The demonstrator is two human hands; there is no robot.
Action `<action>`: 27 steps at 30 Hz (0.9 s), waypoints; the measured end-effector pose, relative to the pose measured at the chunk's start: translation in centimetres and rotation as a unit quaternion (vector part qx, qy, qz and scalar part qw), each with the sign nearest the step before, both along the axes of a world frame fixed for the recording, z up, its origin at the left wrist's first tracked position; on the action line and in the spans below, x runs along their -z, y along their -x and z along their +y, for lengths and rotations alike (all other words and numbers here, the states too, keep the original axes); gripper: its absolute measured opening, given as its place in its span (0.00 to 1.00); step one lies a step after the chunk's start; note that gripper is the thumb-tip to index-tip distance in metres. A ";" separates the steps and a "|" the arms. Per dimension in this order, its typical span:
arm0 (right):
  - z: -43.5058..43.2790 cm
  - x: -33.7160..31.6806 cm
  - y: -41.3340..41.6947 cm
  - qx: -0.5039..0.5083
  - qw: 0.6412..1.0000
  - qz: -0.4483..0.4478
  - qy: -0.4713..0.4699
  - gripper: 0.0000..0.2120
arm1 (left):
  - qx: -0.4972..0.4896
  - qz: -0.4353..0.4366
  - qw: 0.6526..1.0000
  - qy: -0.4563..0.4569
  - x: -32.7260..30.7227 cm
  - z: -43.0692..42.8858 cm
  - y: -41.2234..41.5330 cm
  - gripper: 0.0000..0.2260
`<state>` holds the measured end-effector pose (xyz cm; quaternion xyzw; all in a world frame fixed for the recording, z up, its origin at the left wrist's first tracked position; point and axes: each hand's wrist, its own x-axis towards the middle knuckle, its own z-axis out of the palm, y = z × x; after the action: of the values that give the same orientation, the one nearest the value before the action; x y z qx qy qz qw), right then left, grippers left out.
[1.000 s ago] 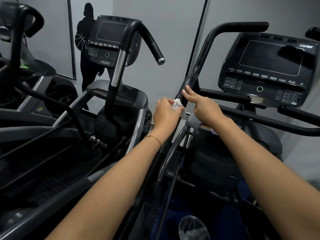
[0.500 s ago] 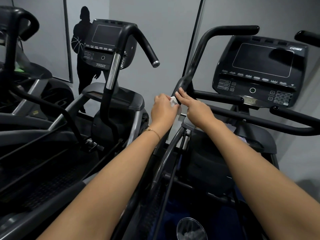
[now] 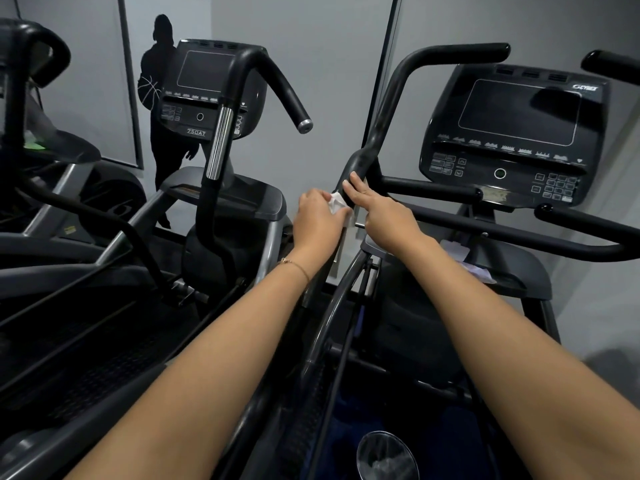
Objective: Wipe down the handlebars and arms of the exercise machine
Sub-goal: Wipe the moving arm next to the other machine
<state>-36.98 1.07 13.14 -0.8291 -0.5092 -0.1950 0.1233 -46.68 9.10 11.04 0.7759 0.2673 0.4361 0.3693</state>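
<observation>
Both forearms reach forward, nearly straight, and meet at the bar [image 3: 391, 98] of the right-hand machine, just below its bend; the left hand [image 3: 317, 221], knuckles up, a bracelet [image 3: 294, 266] at its wrist, curls round a white wipe [image 3: 337, 204] and presses it to the bar's left side; the right hand [image 3: 386, 218] rests on the bar's right side, fingers [image 3: 356, 190] fairly straight, grasping nothing; the 2 hands lie just beside each other.
</observation>
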 end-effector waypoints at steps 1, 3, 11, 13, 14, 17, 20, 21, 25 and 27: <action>0.0 -0.1 0.1 0.001 1.000 -0.005 0.002 0.40 | 0.000 -0.004 1.000 0.005 -0.1 0.0 -0.2 0.18; 0.2 -0.3 0.4 0.010 1.000 -0.027 0.011 0.38 | -0.002 -0.009 1.000 0.007 0.2 -0.1 -0.1 0.18; -0.3 3.0 2.3 -0.005 0.993 -0.107 0.039 0.33 | 0.054 0.004 0.998 0.034 3.4 1.1 3.5 0.15; -0.2 2.7 2.3 0.004 0.994 -0.106 0.038 0.32 | 0.067 0.005 0.997 0.049 3.2 1.4 3.6 0.16; -0.1 2.4 2.4 0.010 0.993 -0.109 0.040 0.32 | 0.072 0.001 0.996 0.060 2.9 1.6 3.4 0.15; -0.3 2.5 2.8 0.020 0.994 -0.097 0.043 0.33 | 0.110 -0.021 0.982 0.151 1.8 2.7 2.2 0.14; -0.6 2.6 2.9 0.017 0.997 -0.070 0.038 0.34 | 0.178 -0.018 0.951 0.252 1.8 3.4 2.3 0.15; -0.6 2.6 3.0 0.016 0.997 -0.066 0.036 0.34 | 0.190 -0.001 0.947 0.260 2.2 3.5 2.7 0.15; -0.3 2.9 3.3 0.019 0.998 -0.060 0.021 0.35 | 0.198 0.053 0.943 0.262 5.1 4.2 4.7 0.13; -0.1 3.0 3.4 0.020 0.998 -0.061 0.015 0.35 | 0.196 0.041 0.943 0.264 5.5 4.2 4.9 0.12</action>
<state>-40.38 0.95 10.17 -0.8277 -0.5015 -0.2401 0.0761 -51.62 13.35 5.54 0.7049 0.2304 0.2365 0.6278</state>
